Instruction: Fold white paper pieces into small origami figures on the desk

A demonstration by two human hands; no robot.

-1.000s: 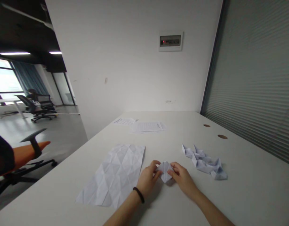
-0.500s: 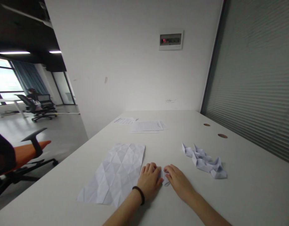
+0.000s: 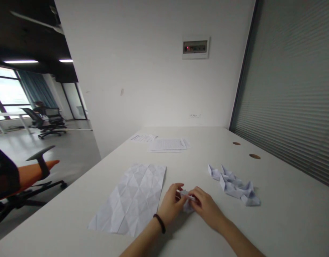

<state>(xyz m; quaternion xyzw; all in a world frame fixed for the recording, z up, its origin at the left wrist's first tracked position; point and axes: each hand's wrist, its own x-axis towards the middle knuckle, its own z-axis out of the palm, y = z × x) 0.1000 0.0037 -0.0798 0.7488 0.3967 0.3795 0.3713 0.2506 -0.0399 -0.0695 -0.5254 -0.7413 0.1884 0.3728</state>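
Note:
Between both hands is a small piece of folded white paper, partly hidden by the fingers. My left hand, with a dark band at the wrist, pinches its left side. On the right side, my right hand grips the same paper between thumb and fingers. A creased white sheet with a triangle pattern lies flat to the left of my left hand. Beyond my right hand rest several folded paper pieces with pointed tips, grouped together.
Printed sheets lie toward the back of the white table. Two round holes are in the tabletop near the blinds. An orange chair stands left of the table. Far off at left, a person sits on an office chair.
The folded paper has been raised and tilted between the hands. My left hand has turned from lying over it to pinching its side, and my right fingers have closed on it.

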